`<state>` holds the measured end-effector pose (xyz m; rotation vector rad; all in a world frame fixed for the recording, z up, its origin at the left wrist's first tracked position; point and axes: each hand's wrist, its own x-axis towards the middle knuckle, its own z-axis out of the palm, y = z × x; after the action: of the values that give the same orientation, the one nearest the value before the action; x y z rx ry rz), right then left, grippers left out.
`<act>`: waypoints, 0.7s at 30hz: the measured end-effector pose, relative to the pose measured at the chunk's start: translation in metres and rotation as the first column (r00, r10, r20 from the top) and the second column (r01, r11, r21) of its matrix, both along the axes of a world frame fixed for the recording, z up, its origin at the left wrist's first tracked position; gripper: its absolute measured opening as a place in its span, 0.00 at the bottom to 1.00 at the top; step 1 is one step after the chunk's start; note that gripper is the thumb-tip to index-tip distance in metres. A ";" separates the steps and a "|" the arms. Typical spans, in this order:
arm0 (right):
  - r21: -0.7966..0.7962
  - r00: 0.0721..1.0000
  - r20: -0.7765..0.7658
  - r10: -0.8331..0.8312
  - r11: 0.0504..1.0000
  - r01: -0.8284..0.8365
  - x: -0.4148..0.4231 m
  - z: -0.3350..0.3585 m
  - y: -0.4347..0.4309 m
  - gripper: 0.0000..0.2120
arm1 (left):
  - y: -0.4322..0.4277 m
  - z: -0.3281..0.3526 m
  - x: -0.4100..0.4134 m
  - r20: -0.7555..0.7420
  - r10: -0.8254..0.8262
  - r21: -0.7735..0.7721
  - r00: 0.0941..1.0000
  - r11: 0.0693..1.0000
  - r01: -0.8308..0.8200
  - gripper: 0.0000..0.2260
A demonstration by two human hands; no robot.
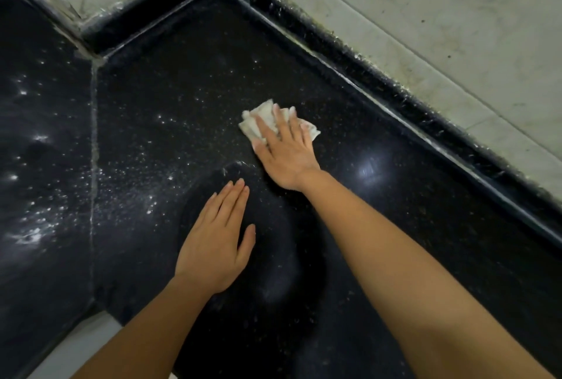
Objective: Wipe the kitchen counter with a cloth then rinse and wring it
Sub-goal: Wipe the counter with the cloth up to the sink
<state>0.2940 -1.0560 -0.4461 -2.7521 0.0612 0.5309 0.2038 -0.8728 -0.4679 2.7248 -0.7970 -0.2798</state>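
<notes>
The counter [182, 74] is a black, speckled stone surface that forms an inside corner. A pale seam [94, 141] runs across it on the left side and divides it into 2 slabs.

The cloth [258, 118] is white and crumpled. It lies on the counter right of the seam, near the raised black upstand [365, 77] but not touching it.

The right hand [286, 153] lies palm down on the cloth. Its fingers are extended and slightly spread, and they press the cloth flat against the stone (no finger curls round the fabric). The cloth protrudes past the fingertips and on both sides of the hand. The heel of the hand sits on bare stone.

The left hand [216, 244] lies palm down nearer the camera, apart from the cloth. Its 4 fingers are straight and held together, with the thumb out to the side. It holds nothing. Whether the palm rests on the stone or sits just above it cannot be determined.

White specks [30, 232] are scattered over the left part of the counter, densest left of the seam. A bright reflection [369, 167] shows on the stone to the right of the right wrist. Light tiles [395, 13] cover the wall behind the upstand.
</notes>
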 end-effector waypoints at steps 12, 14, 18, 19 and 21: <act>-0.193 0.785 0.023 -0.619 0.767 0.612 -0.113 0.007 -0.162 0.27 | 0.001 0.001 -0.002 -0.002 0.003 -0.009 1.000 1.000 -0.003 0.27; -0.179 0.651 0.048 -0.757 0.635 0.752 -0.119 0.004 -0.168 0.27 | 0.000 0.001 -0.003 0.001 0.006 0.001 1.000 1.000 -0.006 0.27; -0.149 0.439 0.047 -0.897 0.429 0.891 -0.075 -0.002 -0.147 0.27 | 0.000 0.000 -0.002 0.001 0.009 -0.005 1.000 1.000 -0.009 0.27; -0.144 0.429 0.045 -0.902 0.419 0.897 -0.060 -0.003 -0.139 0.27 | -0.001 0.000 -0.002 0.000 0.012 -0.006 1.000 1.000 -0.012 0.27; -0.132 0.460 0.048 -0.886 0.451 0.883 -0.032 -0.006 -0.124 0.26 | -0.001 0.000 -0.002 -0.003 0.014 -0.010 1.000 1.000 -0.014 0.27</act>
<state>0.2617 -1.1801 -0.4518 -2.3317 1.5204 0.2374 0.2022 -0.8736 -0.4677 2.7186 -0.7767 -0.2767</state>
